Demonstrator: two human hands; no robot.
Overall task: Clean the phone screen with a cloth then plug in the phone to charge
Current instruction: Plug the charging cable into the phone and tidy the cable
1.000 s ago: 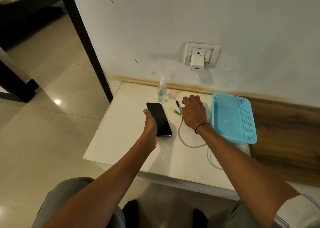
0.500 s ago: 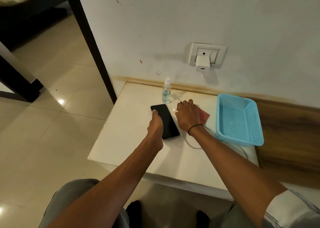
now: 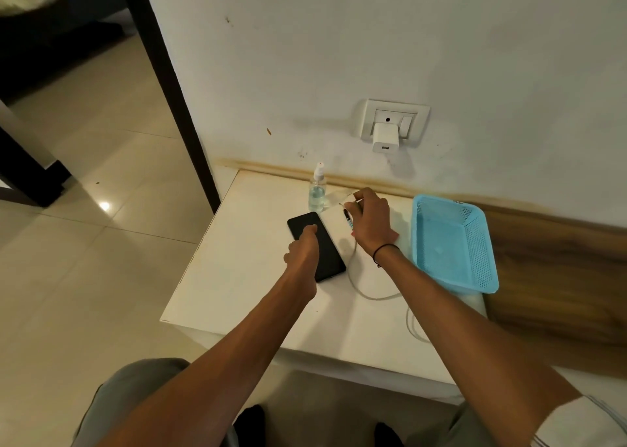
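A black phone (image 3: 327, 260) lies screen up on the white table (image 3: 237, 277). My left hand (image 3: 303, 248) rests on it with curled fingers pressing the screen. To the right, my right hand (image 3: 371, 224) pinches the end of the white charging cable (image 3: 369, 295), whose connectors hang by my fingers. Only a sliver of a pink cloth (image 3: 393, 238) shows under that hand. A white charger adapter (image 3: 385, 138) sits in the wall socket (image 3: 395, 121) above the table.
A small clear spray bottle (image 3: 318, 190) stands at the table's back edge, just behind the phone. A light blue perforated basket (image 3: 488, 287) takes up the right end of the table. A dark post (image 3: 169, 90) rises left of the table.
My left hand slid from the phone's left edge onto its screen. My right hand left the cloth and picked up the cable's end, lifting it toward the wall.
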